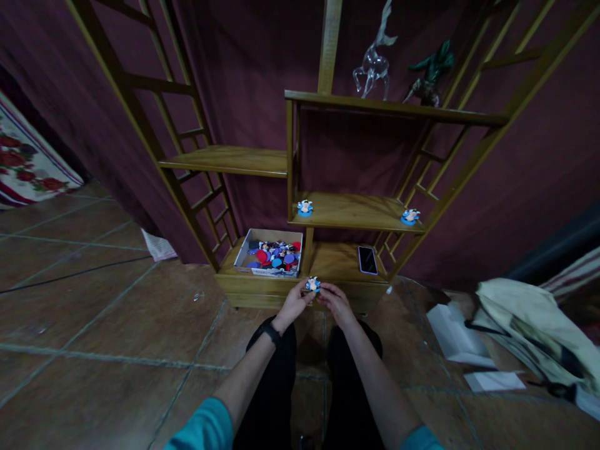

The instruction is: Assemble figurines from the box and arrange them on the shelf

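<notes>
Between my two hands is a small blue-and-white figurine, held in front of the cabinet's lower edge. My left hand pinches it from the left side. From the right, the fingertips of my right hand close on its edge. Two similar figurines stand on the middle shelf: one figurine at its left end and another figurine at its right end. An open cardboard box full of many small coloured figurines sits on the lower left of the cabinet.
A phone lies on the lower right shelf. Higher up stand a clear glass deer and a dark green statue. On the floor at right are a pale bag and a white box. A cable crosses the floor at left.
</notes>
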`<state>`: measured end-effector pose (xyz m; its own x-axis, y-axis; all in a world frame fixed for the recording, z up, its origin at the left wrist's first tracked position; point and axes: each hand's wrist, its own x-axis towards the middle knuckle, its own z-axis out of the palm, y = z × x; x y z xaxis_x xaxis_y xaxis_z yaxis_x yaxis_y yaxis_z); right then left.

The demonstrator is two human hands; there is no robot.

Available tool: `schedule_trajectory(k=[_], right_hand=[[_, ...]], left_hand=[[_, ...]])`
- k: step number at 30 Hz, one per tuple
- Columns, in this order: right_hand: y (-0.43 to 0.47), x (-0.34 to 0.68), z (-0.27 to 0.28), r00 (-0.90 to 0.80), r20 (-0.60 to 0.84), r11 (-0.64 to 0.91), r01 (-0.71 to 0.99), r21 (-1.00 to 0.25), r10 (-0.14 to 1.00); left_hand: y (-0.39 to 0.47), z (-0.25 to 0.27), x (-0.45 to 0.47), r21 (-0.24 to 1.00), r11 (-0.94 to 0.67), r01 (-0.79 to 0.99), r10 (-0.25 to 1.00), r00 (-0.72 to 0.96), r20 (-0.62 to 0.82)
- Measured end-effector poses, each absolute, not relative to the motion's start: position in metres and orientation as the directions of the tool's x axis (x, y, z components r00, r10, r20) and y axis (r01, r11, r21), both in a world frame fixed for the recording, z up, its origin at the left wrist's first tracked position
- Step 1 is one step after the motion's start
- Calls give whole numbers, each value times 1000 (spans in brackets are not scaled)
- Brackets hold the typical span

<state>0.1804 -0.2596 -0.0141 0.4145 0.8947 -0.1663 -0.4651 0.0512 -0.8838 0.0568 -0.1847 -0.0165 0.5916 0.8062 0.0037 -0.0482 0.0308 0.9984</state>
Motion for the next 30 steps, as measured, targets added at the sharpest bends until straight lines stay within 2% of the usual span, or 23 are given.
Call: schedule_trajectory(k=[6, 11, 21, 30], right_hand=[[-260, 181, -10, 405, -165, 32, -438, -899, 900], [-259, 181, -10, 408, -147, 34, -404, -914, 901], [-258, 181, -15, 403, -137, 36, -392, -919, 905], [-260, 180, -12, 370, -109, 39, -370, -928, 922]], left_hand=[[-181, -16, 56, 958, 266, -109, 770, 621, -143], [-179, -15, 53, 910, 401, -108, 723, 648, -242], [-173, -23, 53, 900, 435, -9, 664, 679, -314], [-173, -20, 51, 883, 468, -16, 649, 684, -332]])
